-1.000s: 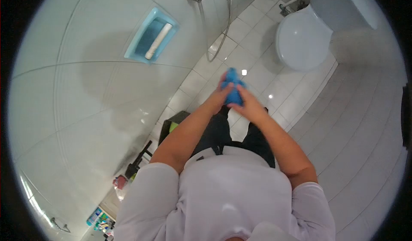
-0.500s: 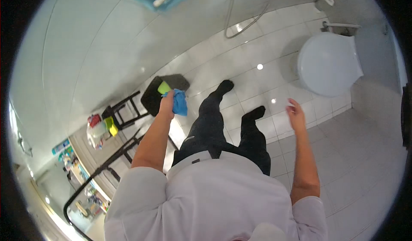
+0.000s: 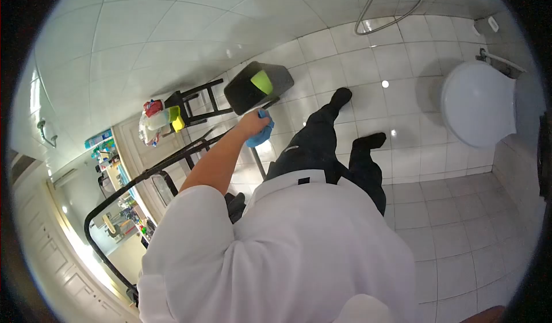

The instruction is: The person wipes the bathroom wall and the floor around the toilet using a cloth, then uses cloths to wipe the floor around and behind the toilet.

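Observation:
My left hand (image 3: pixel 253 124) is closed around a crumpled blue cloth (image 3: pixel 261 136), which bulges out past the fingers. It is held just below a dark grey bin (image 3: pixel 238 96) in the picture. Against the bin's inside shows a bright green piece (image 3: pixel 261 82), whose kind I cannot make out. My right hand is out of view; only a bit of skin, perhaps my arm, shows at the bottom right edge.
A black stool (image 3: pixel 198 102) stands beside the bin, with a yellow item (image 3: pixel 176 119) and plastic-wrapped things near it. A black metal rail (image 3: pixel 138 179) runs at left. A toilet (image 3: pixel 480 104) stands at right, and a shower hose (image 3: pixel 382 29) hangs above.
The view has shifted, so the bin and toilet sit farther right. My right hand has left the picture. The cloth, earlier hanging loose, is now bunched in my left hand.

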Motion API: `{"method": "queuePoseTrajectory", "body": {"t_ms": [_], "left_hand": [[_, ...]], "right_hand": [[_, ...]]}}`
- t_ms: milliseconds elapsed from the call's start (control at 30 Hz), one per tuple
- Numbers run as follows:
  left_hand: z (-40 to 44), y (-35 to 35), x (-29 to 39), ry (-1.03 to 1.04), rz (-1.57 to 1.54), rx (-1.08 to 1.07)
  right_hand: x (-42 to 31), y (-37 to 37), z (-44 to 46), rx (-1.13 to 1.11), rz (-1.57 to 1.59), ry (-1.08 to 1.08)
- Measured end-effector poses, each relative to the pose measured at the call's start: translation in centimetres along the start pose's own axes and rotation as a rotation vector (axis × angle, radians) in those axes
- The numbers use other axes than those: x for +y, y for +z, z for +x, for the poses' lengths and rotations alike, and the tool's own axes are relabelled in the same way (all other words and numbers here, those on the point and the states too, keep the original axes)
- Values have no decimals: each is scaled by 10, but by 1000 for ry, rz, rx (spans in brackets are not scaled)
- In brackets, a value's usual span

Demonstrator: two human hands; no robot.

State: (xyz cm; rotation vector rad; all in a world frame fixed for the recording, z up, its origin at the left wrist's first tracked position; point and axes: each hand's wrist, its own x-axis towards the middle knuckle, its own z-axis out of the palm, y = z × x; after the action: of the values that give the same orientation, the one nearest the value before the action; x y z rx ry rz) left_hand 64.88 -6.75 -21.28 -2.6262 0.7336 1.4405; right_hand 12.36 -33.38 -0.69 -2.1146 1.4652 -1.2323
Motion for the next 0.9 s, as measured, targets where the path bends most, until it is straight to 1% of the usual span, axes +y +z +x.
{"method": "queuePoseTrajectory", "body": {"t_ms": [33,67,233,300,333,367,433,467,533,567,633,667,733,767,833,867,900], "left_hand": [[0,-2,4,38,8,39],[-22,-16,35,61,-40,5],[-4,-24,51,46,-52,7],[7,-22,48,104,-71,15],[24,-7,30,268,-101,162],[27,-9,34,280,-112,164],[26,-6,40,134,-183,42],[30,-4,43,141,-186,44],[35,2,48,107,-61,33],[42,9,46,112,-58,31],[58,28,37,161,-88,165],[58,33,46,168,-85,158],[59,40,62,-13,-208,160],[66,48,61,-6,-202,157],[88,66,56,83,-129,348],[84,66,71,76,-119,382],[100,73,65,76,-120,383]], "right_hand": [[-4,4,-5,-32,-2,13],[-8,7,-8,-55,0,26],[-11,7,-16,-92,-33,75],[-9,3,-18,-104,-69,88],[-8,2,-16,-103,-80,87],[-7,0,-16,-91,-84,87],[-5,-1,-12,-70,-89,82],[-4,-1,-9,-46,-86,75],[4,-5,-1,14,-75,58],[8,-8,5,53,-67,39],[16,-6,26,136,-32,-6],[21,-4,40,176,-8,-31],[37,12,63,235,55,-64],[51,27,70,237,82,-52],[98,79,71,120,157,76],[126,111,61,27,196,173],[159,145,43,-105,191,305]]}}
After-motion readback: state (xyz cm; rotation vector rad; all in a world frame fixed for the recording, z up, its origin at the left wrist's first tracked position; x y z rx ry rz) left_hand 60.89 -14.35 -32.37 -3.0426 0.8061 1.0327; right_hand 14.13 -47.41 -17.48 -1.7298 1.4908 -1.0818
